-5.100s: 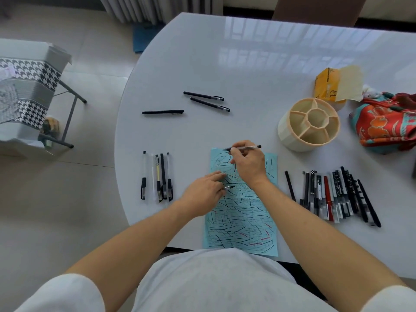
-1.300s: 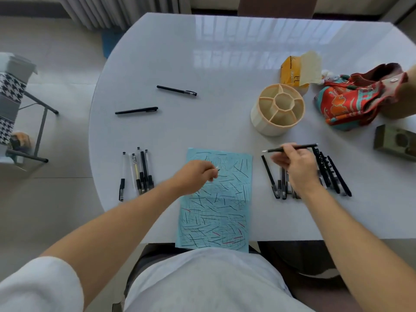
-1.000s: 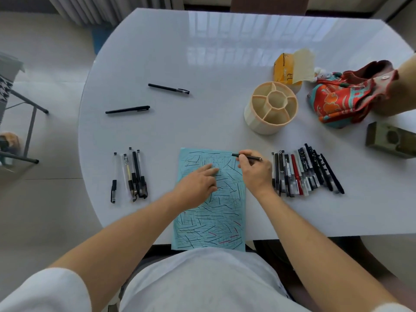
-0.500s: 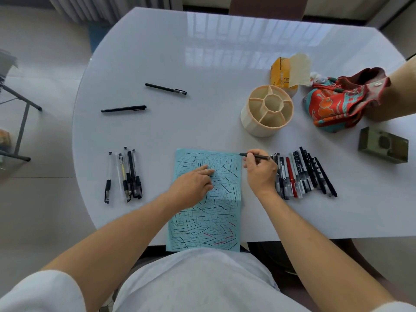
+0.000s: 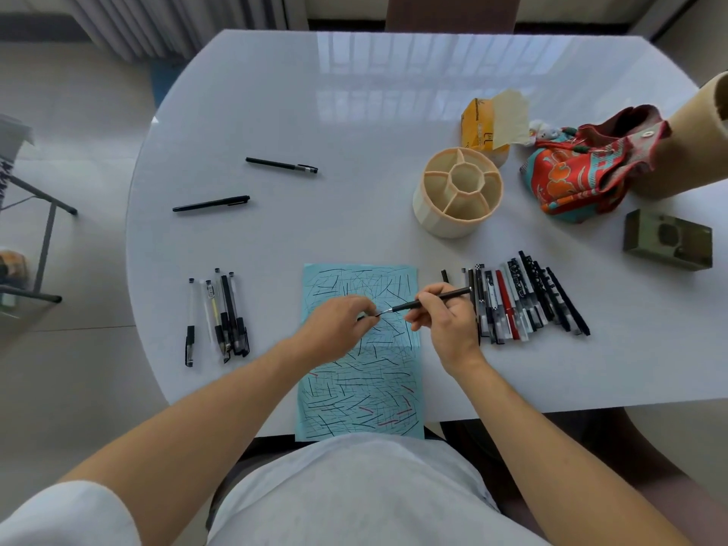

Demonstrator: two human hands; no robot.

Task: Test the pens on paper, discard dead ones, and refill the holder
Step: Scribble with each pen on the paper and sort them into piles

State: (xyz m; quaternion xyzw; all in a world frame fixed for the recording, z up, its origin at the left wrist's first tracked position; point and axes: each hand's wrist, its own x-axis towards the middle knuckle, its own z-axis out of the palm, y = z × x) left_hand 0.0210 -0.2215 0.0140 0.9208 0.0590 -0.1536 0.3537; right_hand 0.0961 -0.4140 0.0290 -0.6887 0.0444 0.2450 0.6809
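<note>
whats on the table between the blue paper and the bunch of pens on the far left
Nothing: in the head view, bare white table separates the blue paper from the left pen bunch.

Left hand (image 5: 338,323) lifted off paper (image 5: 360,372); now pinching pen (image 5: 429,301) tip

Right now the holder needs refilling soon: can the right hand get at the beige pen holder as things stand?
Probably yes: bare table lies between the right hand and the pen holder, nothing blocking. But that hand grips a black pen, so it isn't free.
</note>
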